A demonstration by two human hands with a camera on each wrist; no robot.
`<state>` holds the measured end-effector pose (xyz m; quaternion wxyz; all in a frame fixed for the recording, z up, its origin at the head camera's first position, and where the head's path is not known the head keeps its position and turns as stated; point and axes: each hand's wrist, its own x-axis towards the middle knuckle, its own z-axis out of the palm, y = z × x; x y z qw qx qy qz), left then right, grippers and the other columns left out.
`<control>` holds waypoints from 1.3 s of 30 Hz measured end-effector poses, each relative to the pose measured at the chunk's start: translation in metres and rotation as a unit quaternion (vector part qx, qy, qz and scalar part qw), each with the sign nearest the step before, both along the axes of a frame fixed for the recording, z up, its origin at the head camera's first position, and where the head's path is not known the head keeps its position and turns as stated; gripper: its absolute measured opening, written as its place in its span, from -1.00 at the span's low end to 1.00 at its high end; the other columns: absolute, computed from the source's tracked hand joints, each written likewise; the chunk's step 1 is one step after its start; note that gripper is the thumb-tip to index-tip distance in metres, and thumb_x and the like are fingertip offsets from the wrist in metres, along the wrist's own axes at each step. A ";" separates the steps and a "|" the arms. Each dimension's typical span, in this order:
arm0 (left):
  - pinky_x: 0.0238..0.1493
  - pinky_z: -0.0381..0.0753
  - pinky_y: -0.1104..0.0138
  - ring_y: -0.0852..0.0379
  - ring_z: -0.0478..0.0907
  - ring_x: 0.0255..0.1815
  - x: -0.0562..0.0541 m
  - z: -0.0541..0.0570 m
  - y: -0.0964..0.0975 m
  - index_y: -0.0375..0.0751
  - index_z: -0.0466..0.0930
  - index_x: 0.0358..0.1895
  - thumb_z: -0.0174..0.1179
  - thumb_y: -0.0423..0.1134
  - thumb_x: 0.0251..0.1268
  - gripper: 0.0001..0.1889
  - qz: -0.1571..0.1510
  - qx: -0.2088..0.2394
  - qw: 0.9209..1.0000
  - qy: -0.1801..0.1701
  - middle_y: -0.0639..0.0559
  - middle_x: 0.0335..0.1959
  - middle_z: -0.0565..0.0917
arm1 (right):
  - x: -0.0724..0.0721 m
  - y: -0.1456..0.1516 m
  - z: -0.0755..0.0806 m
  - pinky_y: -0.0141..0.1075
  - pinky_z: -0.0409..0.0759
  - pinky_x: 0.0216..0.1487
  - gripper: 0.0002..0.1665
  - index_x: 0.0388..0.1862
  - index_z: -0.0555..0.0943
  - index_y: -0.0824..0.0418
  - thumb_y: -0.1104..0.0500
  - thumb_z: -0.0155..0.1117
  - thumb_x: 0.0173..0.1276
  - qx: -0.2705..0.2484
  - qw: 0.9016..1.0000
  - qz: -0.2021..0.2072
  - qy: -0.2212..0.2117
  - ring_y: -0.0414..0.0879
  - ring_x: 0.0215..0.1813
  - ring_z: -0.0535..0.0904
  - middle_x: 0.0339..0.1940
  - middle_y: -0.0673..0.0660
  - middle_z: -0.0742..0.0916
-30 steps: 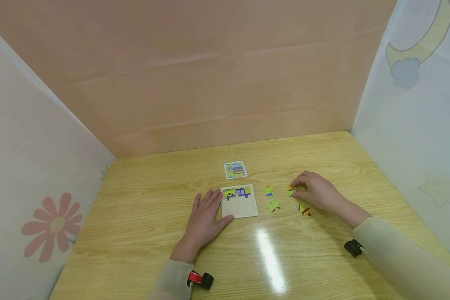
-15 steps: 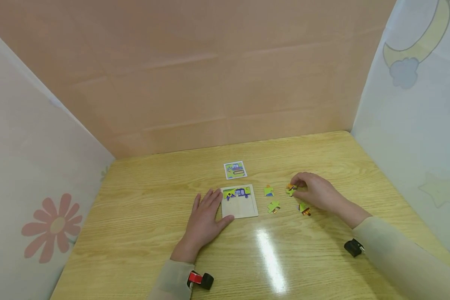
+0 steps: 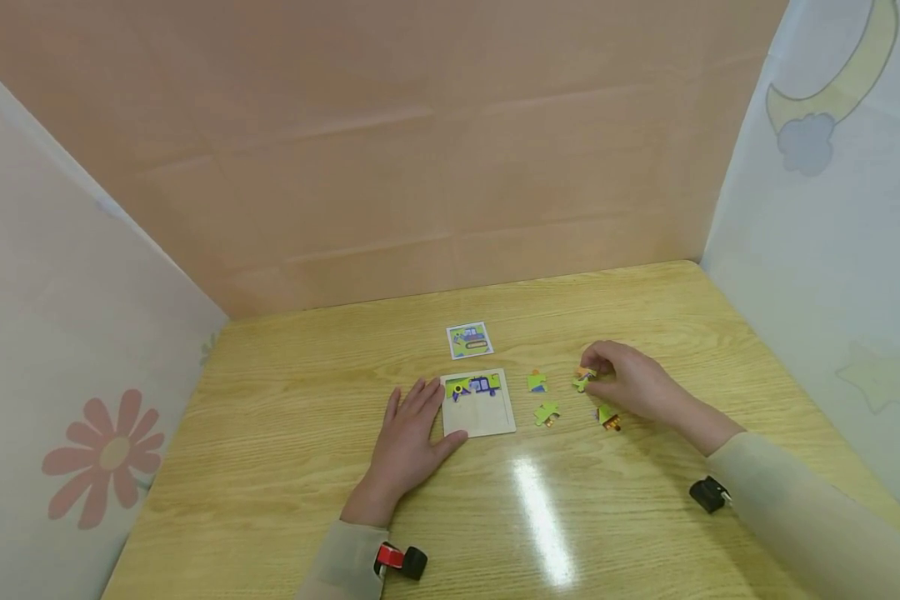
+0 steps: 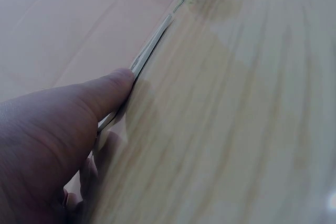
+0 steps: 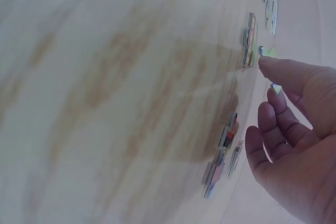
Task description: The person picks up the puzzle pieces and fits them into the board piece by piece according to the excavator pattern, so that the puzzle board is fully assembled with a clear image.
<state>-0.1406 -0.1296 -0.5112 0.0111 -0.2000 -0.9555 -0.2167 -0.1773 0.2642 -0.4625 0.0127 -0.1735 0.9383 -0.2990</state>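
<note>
My left hand [image 3: 407, 446] lies with fingers spread at the left side of a square wooden puzzle board [image 3: 480, 417]. Its thumb touches the board's near edge, as the left wrist view also shows. Picture pieces with a blue vehicle on green fill the top of the board; bare wood shows below. Over to the right, my right hand [image 3: 636, 385] pinches a green and orange puzzle piece [image 3: 581, 382] between thumb and index finger. In the right wrist view, the thumb and fingers cover most of that piece [image 5: 270, 52].
Three loose puzzle pieces lie nearby: one with a blue corner [image 3: 537, 382], a mostly green one [image 3: 547, 413], and one with brown and yellow [image 3: 608, 417]. Behind the board lies a small picture card [image 3: 469, 341] of the vehicle. A pink sheet [image 3: 450, 167] hangs at the table's back.
The piece in my right hand has turned a little, so more of its orange part shows. My left hand and the board have stayed in place.
</note>
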 end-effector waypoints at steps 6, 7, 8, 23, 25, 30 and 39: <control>0.81 -0.28 -0.09 -0.09 0.04 0.82 0.000 0.000 0.001 -0.21 0.32 0.73 0.33 0.30 0.54 -0.07 0.003 -0.005 1.000 -0.009 -0.03 0.77 0.27 | -0.001 0.000 0.001 -0.06 0.65 0.00 -0.68 0.01 0.67 0.18 0.28 0.63 0.39 -0.004 1.000 0.001 -0.007 -0.04 -0.05 0.62 -0.11 0.02 0.74; 0.81 -0.29 -0.08 -0.08 0.03 0.82 0.000 0.000 0.001 -0.21 0.32 0.73 0.32 0.31 0.54 -0.07 0.003 -0.005 1.000 -0.010 -0.03 0.77 0.27 | -0.001 0.000 0.001 -0.08 0.65 0.00 -0.68 0.01 0.66 0.18 0.27 0.63 0.40 -0.006 1.000 0.002 -0.010 -0.05 -0.05 0.61 -0.11 0.02 0.73; 0.81 -0.29 -0.08 -0.08 0.03 0.82 0.000 0.000 0.001 -0.21 0.32 0.73 0.32 0.31 0.54 -0.07 0.003 -0.005 1.000 -0.010 -0.03 0.77 0.27 | -0.001 0.001 0.001 -0.08 0.65 0.00 -0.69 0.01 0.66 0.17 0.27 0.63 0.41 -0.008 1.000 0.003 -0.011 -0.05 -0.05 0.61 -0.12 0.02 0.73; 0.81 -0.24 -0.12 -0.12 0.07 0.81 -0.001 0.001 0.000 -0.23 0.34 0.71 0.34 0.29 0.54 -0.08 0.001 0.001 1.000 -0.006 -0.05 0.76 0.30 | -0.002 -0.001 0.000 -0.21 0.69 -0.02 -0.82 0.01 0.66 0.18 0.32 0.46 0.54 -0.030 0.999 0.009 -0.019 -0.08 -0.04 0.64 -0.11 0.00 0.74; 0.81 -0.25 -0.12 -0.12 0.07 0.81 -0.001 0.000 0.000 -0.23 0.34 0.71 0.33 0.29 0.54 -0.08 0.002 -0.001 1.000 -0.006 -0.05 0.76 0.30 | -0.003 -0.001 -0.001 -0.22 0.68 -0.04 -0.84 0.01 0.66 0.18 0.33 0.45 0.55 -0.034 0.999 0.010 -0.020 -0.08 -0.05 0.64 -0.11 0.01 0.74; 0.81 -0.26 -0.11 -0.11 0.06 0.81 -0.002 0.001 0.000 -0.23 0.34 0.72 0.33 0.29 0.54 -0.08 0.003 -0.003 1.000 -0.010 -0.05 0.76 0.29 | -0.002 -0.001 -0.001 -0.23 0.68 -0.06 -0.84 0.01 0.66 0.18 0.32 0.45 0.55 -0.032 0.999 0.009 -0.017 -0.09 -0.07 0.64 -0.13 0.00 0.74; 0.81 -0.26 -0.11 -0.11 0.06 0.81 -0.001 0.001 0.000 -0.23 0.34 0.71 0.33 0.28 0.55 -0.09 0.003 -0.003 1.000 -0.009 -0.04 0.76 0.30 | -0.003 -0.001 -0.001 -0.23 0.70 -0.06 -0.83 0.01 0.66 0.18 0.32 0.46 0.54 -0.032 0.999 0.006 -0.015 -0.09 -0.09 0.66 -0.13 0.00 0.75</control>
